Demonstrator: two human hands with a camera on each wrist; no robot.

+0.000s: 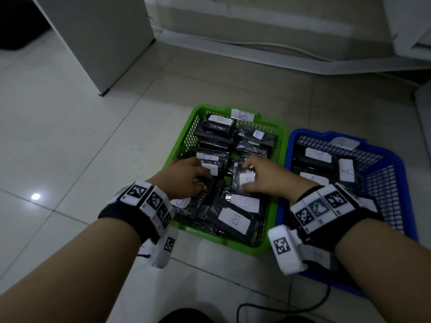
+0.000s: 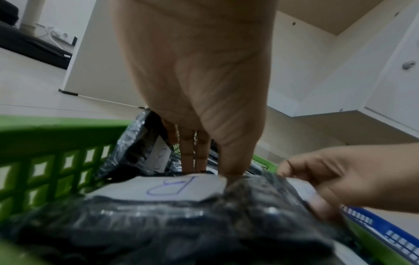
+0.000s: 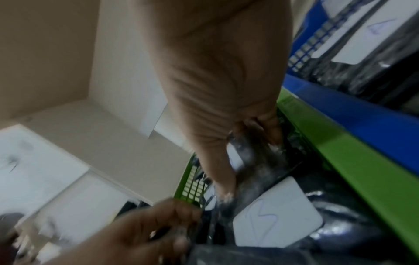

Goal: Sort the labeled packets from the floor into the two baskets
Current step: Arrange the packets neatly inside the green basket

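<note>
The green basket (image 1: 211,107) is filled with black plastic packets carrying white "B" labels. To its right, the blue basket (image 1: 303,132) holds packets labelled "A". Both hands are inside the green basket. My right hand (image 1: 268,178) pinches a small black packet (image 1: 242,180) with a white label between thumb and fingers, held just above the pile; it also shows as the held packet (image 3: 256,157) in the right wrist view. My left hand (image 1: 186,178) reaches down among the packets, its fingers (image 2: 188,154) and thumb closed on the edge of a B packet (image 2: 181,186).
A white cabinet panel (image 1: 98,38) stands at the back left on the pale tiled floor (image 1: 70,136). A white wall base and cable run behind the baskets. A black cord (image 1: 279,306) loops on the floor near my feet.
</note>
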